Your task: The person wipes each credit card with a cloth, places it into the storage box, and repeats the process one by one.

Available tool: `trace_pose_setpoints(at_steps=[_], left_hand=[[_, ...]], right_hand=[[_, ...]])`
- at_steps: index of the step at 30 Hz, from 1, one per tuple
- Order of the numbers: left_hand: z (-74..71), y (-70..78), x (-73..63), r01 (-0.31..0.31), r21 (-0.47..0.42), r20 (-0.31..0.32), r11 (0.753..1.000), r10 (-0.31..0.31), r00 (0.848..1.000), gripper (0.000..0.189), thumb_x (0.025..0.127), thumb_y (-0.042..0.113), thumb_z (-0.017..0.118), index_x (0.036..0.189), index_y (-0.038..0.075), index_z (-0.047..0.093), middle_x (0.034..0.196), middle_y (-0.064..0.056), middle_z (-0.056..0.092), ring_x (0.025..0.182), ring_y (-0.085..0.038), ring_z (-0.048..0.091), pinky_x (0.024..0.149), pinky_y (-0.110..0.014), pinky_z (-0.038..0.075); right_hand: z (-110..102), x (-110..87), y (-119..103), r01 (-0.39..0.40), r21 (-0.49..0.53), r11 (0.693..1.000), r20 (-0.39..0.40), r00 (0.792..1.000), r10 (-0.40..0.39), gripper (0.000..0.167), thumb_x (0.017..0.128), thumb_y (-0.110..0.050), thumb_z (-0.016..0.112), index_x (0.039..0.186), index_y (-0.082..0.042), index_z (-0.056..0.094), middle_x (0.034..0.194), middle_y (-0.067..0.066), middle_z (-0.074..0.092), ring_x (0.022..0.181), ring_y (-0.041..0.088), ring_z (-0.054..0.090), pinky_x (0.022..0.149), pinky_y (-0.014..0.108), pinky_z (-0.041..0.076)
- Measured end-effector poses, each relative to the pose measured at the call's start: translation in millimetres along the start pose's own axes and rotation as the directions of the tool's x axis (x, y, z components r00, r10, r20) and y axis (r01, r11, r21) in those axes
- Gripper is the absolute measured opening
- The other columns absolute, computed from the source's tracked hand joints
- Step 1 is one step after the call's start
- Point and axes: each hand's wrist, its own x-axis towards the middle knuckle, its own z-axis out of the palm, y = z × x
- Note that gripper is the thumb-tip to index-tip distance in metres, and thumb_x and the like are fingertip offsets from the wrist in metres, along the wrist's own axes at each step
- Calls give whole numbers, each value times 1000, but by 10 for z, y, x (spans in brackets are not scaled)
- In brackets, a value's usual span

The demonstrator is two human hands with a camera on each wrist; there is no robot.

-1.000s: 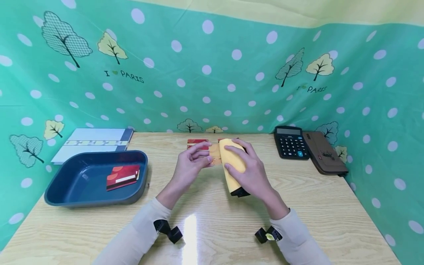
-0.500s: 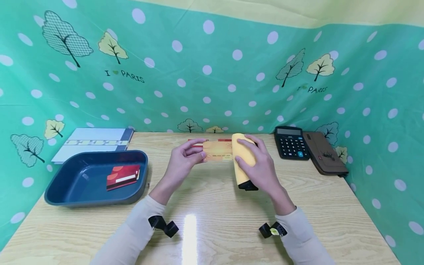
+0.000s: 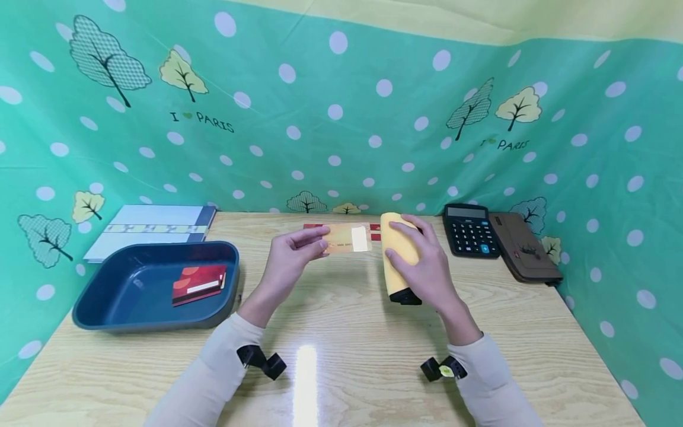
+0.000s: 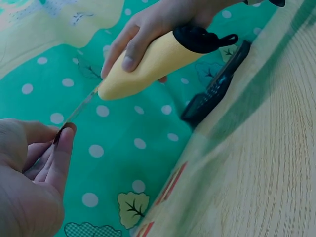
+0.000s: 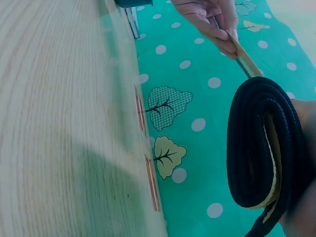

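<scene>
— Above the worktop (image 3: 347, 314), your left hand (image 3: 283, 258) pinches the card (image 3: 341, 238) by its left end. Is it clear of the roll (image 4: 158, 63)?

— In the head view, yes: a narrow gap parts the two. Your right hand (image 3: 425, 261) is curled round the roll, and you have it raised, its black end toward you.

— How far along are you, then?

— Partway, by my reading. The card is wholly out in the open in your grasp, not yet set down anywhere. A white patch shows on it; you can't tell from here whether that is print or glare.

— And in the tray (image 3: 128, 284), off to your left?

— Overlapping red cards (image 3: 197, 281). They may be finished with, though nothing you see proves it.

— More red lies flat at the back, beyond your card.

— Yes, red strips (image 3: 376, 236), partly hidden from you. Those may be what's left, or merely put aside. Your calculator (image 3: 469, 231), well to the right, is untouched.
</scene>
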Motion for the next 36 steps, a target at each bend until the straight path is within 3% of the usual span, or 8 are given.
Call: trace_pose_setpoints(at_steps=[8,16,22,27,32,36], left_hand=[[-6,40,-1,56,-40,1,998,-56,998,31,105,7,57,133,-3,66,139,-15,62,93,-9,76,96,-27,62],[-19,31,6,20,-46,25,999,-19,1000,35,103,-2,58,138,-3,62,140,-17,61,100,-7,75,98,-27,61],[-31,2,16,-14,-103,-45,995,9,999,33,101,8,65,131,-7,66,116,-17,77,95,-11,78,92,-28,63],[-43,-8,11,-67,-123,-115,990,53,992,30,99,7,69,124,-10,68,94,-4,80,85,-11,77,84,-28,65],[-59,-2,-1,-46,-77,-148,996,34,988,28,98,10,71,119,-8,71,80,4,78,73,-8,74,75,-25,66],[-64,19,7,-25,3,-170,1000,25,985,29,97,17,74,116,-5,74,83,6,75,69,-6,69,71,-21,63]], right_hand=[[-17,1,-4,-6,4,1000,-5,1000,6,51,90,-13,80,138,-17,66,154,5,49,140,30,51,105,52,50],[-24,1,-17,-27,10,1000,2,1000,27,50,90,-12,79,138,-16,66,154,5,49,139,30,51,103,49,50],[-25,11,-28,-27,-3,1000,-1,1000,27,50,90,-14,80,138,-17,66,154,5,49,133,30,54,94,43,50],[-12,17,-24,-29,-13,999,7,1000,29,50,90,-14,79,138,-17,66,154,6,49,135,30,53,93,43,50],[-3,4,-13,-24,-14,1000,15,1000,24,50,90,-13,79,138,-16,66,154,6,49,138,31,51,95,45,50],[-3,6,-14,-12,-9,1000,5,1000,12,51,89,-12,80,137,-16,66,154,6,49,139,31,51,97,46,50]])
